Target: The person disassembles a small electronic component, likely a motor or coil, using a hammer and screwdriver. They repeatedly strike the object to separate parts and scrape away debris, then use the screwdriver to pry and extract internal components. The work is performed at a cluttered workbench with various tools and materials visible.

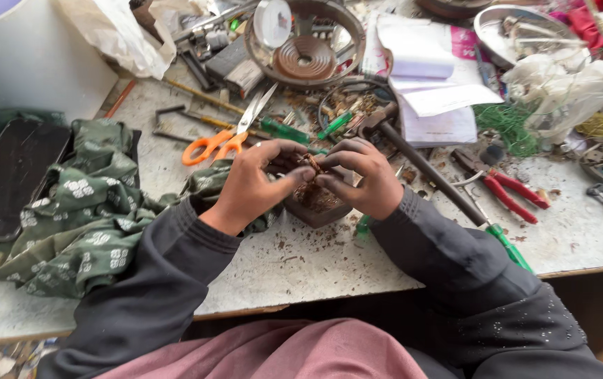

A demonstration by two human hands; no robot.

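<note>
My left hand (256, 184) and my right hand (362, 177) meet over a dark brown block-shaped part (315, 203) lying on the worn white bench (301, 256). Both pinch a small copper-coloured piece (313, 164) between fingertips and thumbs, just above the block. Brown crumbs and shavings lie in and around the block. Dark sleeves cover both forearms.
Orange-handled scissors (228, 137) lie behind my left hand. A hammer (414, 158), red-handled pliers (505, 186) and a green-handled screwdriver (506, 242) sit to the right. A green patterned cloth (84, 210) and a dark phone (10, 175) are at left; a round metal motor housing (305, 38), papers (431, 77) behind.
</note>
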